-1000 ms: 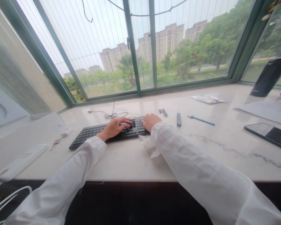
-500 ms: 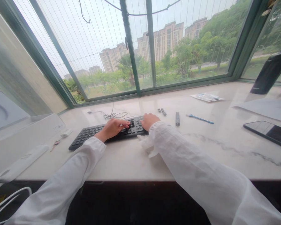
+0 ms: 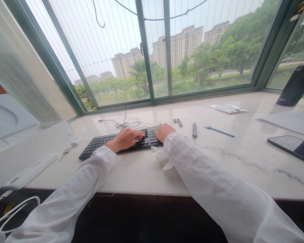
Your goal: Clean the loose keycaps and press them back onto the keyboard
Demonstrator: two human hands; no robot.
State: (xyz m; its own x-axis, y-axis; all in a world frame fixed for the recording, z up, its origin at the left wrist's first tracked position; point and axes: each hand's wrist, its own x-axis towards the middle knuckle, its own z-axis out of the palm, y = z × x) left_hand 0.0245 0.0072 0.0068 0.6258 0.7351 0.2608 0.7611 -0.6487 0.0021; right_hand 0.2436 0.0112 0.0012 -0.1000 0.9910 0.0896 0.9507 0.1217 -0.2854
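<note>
A black keyboard point(image 3: 98, 143) lies at a slant on the pale stone counter. Over its keys, left of the number pad, is my left hand point(image 3: 126, 139), fingers pressed together and pointing right; anything in them is too small to make out. My right hand point(image 3: 165, 131) is closed around the keyboard's right end, with the thumb by the number pad keys. A crumpled white tissue point(image 3: 163, 157) lies under my right wrist, against the keyboard's front edge. Several loose dark keycaps point(image 3: 177, 122) sit just beyond my right hand.
Right of the keyboard lie a small grey stick-shaped object point(image 3: 194, 130), a blue thin tool point(image 3: 220, 131), a clear packet point(image 3: 227, 108) and a phone point(image 3: 292, 148). A black bottle point(image 3: 295, 84) stands far right. A coiled cable point(image 3: 126, 124) lies behind; a white power strip point(image 3: 32, 170) lies left.
The whole view has shifted slightly, so everything appears a little further right and lower. Both hands keep their places on the keyboard.
</note>
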